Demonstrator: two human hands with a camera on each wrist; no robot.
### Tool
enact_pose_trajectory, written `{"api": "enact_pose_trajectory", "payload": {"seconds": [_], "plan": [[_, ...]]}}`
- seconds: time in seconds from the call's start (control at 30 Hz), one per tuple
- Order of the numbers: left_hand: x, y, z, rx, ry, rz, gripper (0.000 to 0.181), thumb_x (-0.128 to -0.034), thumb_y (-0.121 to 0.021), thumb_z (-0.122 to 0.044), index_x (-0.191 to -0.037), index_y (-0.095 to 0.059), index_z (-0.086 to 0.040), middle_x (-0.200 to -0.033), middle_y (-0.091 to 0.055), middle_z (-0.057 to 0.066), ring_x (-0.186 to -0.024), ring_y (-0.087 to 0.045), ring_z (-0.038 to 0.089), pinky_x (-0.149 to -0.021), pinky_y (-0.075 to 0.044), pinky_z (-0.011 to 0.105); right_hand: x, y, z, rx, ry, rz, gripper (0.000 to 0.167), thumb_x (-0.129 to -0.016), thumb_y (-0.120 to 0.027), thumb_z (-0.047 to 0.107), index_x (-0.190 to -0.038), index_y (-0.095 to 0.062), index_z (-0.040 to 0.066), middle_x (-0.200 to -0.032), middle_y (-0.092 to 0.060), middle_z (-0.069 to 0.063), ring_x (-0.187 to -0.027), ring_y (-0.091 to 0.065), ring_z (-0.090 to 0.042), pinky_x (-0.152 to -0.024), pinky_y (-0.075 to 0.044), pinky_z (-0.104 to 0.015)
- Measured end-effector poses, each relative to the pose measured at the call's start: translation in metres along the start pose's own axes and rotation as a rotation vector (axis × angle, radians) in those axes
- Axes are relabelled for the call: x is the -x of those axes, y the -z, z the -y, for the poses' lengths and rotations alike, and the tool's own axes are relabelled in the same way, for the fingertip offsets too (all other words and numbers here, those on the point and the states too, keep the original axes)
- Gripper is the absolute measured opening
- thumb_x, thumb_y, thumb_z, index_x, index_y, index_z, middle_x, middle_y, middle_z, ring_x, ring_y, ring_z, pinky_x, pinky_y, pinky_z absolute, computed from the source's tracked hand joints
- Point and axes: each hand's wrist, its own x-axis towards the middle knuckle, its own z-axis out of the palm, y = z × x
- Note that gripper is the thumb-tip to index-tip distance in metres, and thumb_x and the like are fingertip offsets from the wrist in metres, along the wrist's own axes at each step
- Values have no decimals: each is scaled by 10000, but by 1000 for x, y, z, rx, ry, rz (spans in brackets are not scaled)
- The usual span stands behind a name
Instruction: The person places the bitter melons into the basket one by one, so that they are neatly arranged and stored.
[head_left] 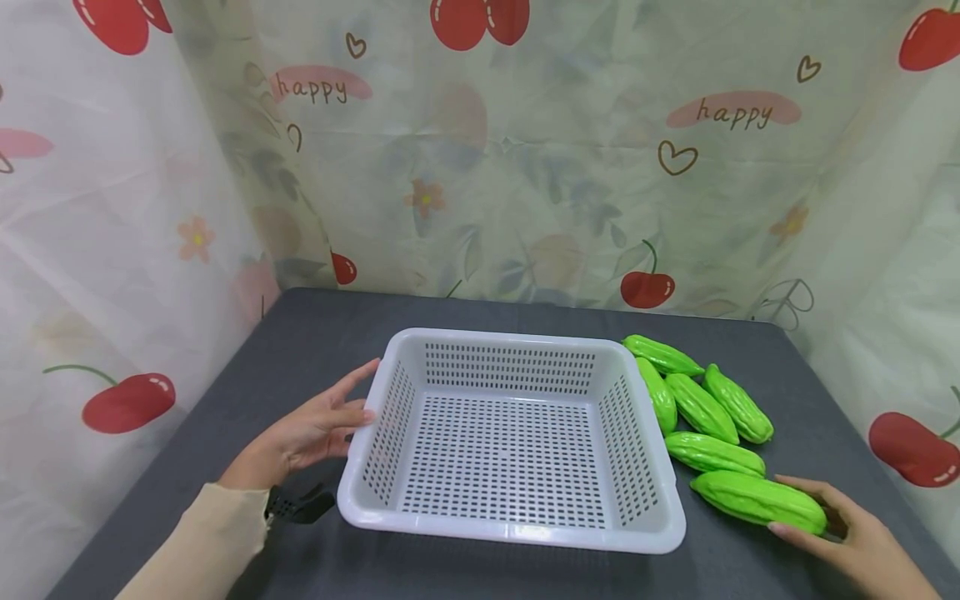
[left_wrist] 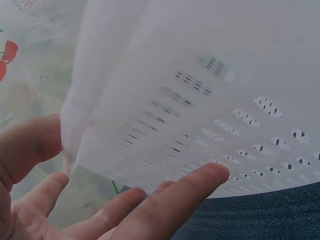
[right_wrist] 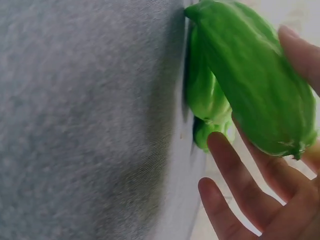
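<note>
A white perforated basket [head_left: 510,535] stands on the dark table, its side wall [left_wrist: 200,30] filling much of the left wrist view. My left hand [head_left: 311,433] touches the basket's left rim and outer side with fairly straight, spread fingers [left_wrist: 195,187]. At the table's right, my right hand [head_left: 855,533] holds the near end of a ridged green vegetable [head_left: 757,500] between thumb and fingers. In the right wrist view this vegetable [right_wrist: 255,75] lies between the thumb and a finger, while the other fingers [right_wrist: 240,175] are spread.
Several more green vegetables [head_left: 701,407] lie together along the basket's right side, the farthest one [head_left: 663,356] by its back right corner. The dark table [head_left: 322,321] is bordered by a printed curtain [head_left: 510,167] at the back and both sides.
</note>
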Motion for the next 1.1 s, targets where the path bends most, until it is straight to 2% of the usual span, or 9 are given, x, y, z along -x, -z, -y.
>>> {"api": "enact_pose_trajectory", "payload": {"seconds": [0.17, 0.37, 0.5, 0.57, 0.63, 0.77, 0.83, 1.03, 1.1], "plan": [[0, 0, -1, -4, -2, 10, 898, -926, -619, -57, -1541, -55, -388, -1527, -317, 201, -1167, -591, 379, -884, -489, 629, 0, 2, 5, -39, -9, -47, 825, -838, -694, 507, -1409, -402, -12, -1349, -463, -289, -825, -319, 250, -620, -463, -154], [0, -1, -1, 1, -4, 23, 901, -929, -614, -52, -1543, -42, -379, -1527, -315, 201, -1163, -592, 374, -890, -486, 629, 0, 0, 12, -99, 27, -124, 773, -865, -700, 422, -1413, -373, -15, -1257, -489, -188, -747, -474, 69, -569, -461, -202], [0, 0, 0, 3, -1, 16, 892, -928, -615, -49, -1540, -61, -386, -1515, -343, 190, -1151, -603, 376, -888, -489, 623, -2, 1, 16, -199, 127, -181, 668, -878, -715, 279, -1391, -373, 23, -1172, -500, 99, -827, -527, 144, -608, -517, -178], [0, 0, 0, 1, 1, 8, 889, -926, -620, -53, -1539, -71, -390, -1508, -356, 187, -1146, -607, 379, -886, -491, 619, -3, 2, 19, -259, 161, -200, 614, -876, -719, 221, -1372, -382, 89, -1136, -447, 237, -898, -510, 203, -639, -529, -146], [0, 0, 0, -4, 2, 0, 888, -925, -625, -60, -1539, -75, -389, -1502, -367, 184, -1143, -610, 380, -884, -494, 617, -4, 5, 23, -306, 165, -212, 574, -882, -712, 199, -1350, -382, 177, -1138, -405, 293, -930, -471, 240, -653, -523, -119], [0, 0, 0, -8, 1, -7, 892, -924, -627, -61, -1541, -70, -386, -1500, -370, 186, -1140, -612, 379, -884, -495, 615, -8, 13, 34, -383, 153, -217, 532, -909, -679, 182, -1309, -355, 317, -1155, -384, 289, -943, -450, 255, -659, -523, -116], [0, -1, -1, -5, 2, -6, 895, -923, -627, -57, -1540, -70, -386, -1501, -368, 186, -1139, -612, 377, -884, -495, 616, -10, 20, 40, -456, 179, -214, 506, -925, -651, 138, -1296, -363, 329, -1157, -416, 272, -946, -493, 228, -659, -531, -126], [0, -1, -2, -3, -3, 13, 893, -926, -618, -48, -1541, -61, -380, -1500, -360, 198, -1143, -606, 379, -883, -492, 619, -19, 39, 63, -846, 380, -165, 474, -929, -557, -65, -1307, -432, 192, -1214, -498, 115, -995, -624, 79, -697, -569, -170], [0, -1, -3, -6, -6, 17, 890, -928, -616, -52, -1542, -58, -375, -1500, -359, 202, -1144, -606, 377, -884, -492, 619, -22, 44, 73, -912, 427, -159, 482, -930, -535, -89, -1327, -432, 165, -1241, -476, 83, -1021, -624, 61, -714, -569, -174]]}}
